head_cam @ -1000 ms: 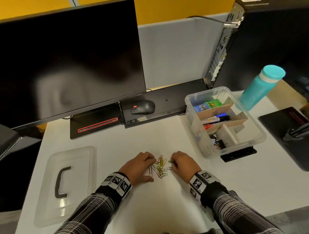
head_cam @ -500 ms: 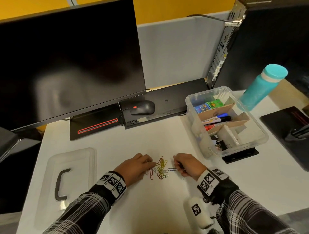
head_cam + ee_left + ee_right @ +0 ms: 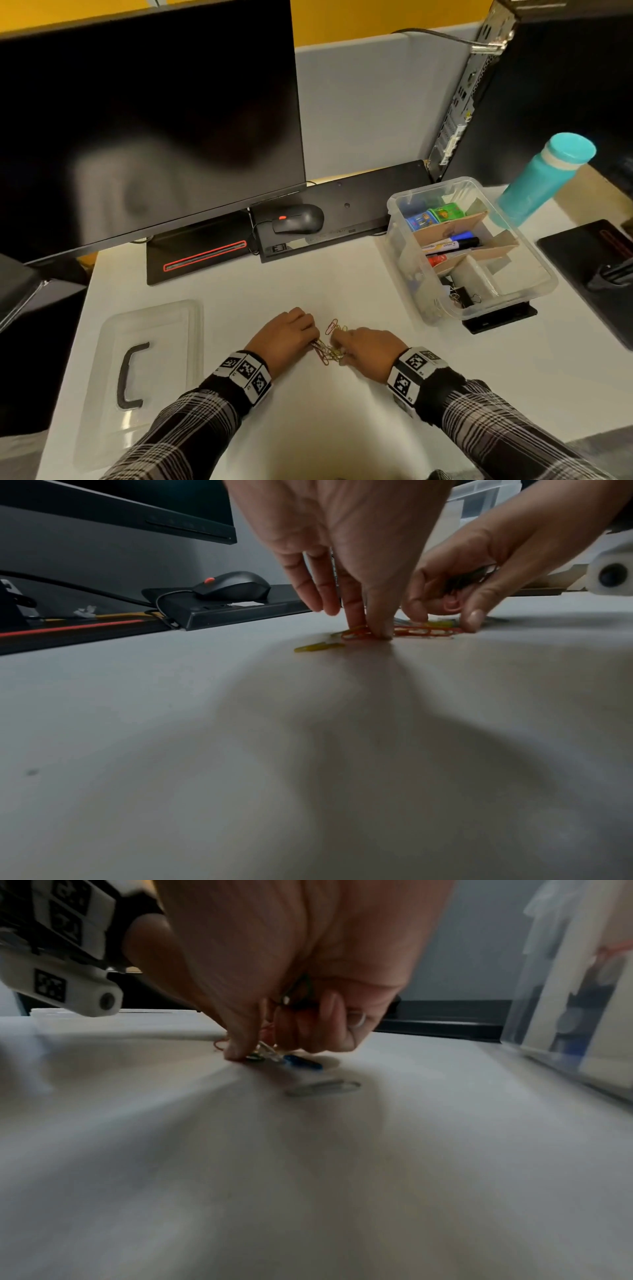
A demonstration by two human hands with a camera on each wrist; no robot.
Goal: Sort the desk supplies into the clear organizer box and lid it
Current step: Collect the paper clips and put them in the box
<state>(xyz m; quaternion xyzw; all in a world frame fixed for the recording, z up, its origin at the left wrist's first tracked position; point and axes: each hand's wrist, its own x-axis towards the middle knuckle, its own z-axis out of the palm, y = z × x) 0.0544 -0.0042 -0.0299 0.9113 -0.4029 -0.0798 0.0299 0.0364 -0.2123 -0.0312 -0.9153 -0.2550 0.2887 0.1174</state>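
Several coloured paper clips (image 3: 329, 346) lie in a small heap on the white desk (image 3: 342, 421) between my two hands. My left hand (image 3: 312, 337) presses its straight fingertips (image 3: 378, 631) down on the red and yellow clips (image 3: 421, 632). My right hand (image 3: 338, 343) faces it, fingers curled round a few clips in its palm (image 3: 297, 995), thumb tip on the desk. A blue clip (image 3: 304, 1063) and a silver clip (image 3: 325, 1088) lie loose beside it. The clear organizer box (image 3: 534, 291) stands at the right with markers and small items in cardboard compartments. Its clear lid (image 3: 113, 428) with a black handle lies at the left.
A monitor (image 3: 144, 113) and its base fill the back left. A black mouse (image 3: 298, 219) sits on a keyboard (image 3: 359, 202) behind the clips. A teal bottle (image 3: 541, 181) and a computer tower (image 3: 548, 85) stand behind the box.
Both hands have drawn closer together and swept the scattered clips into a tighter heap. The right hand has come back toward the left.
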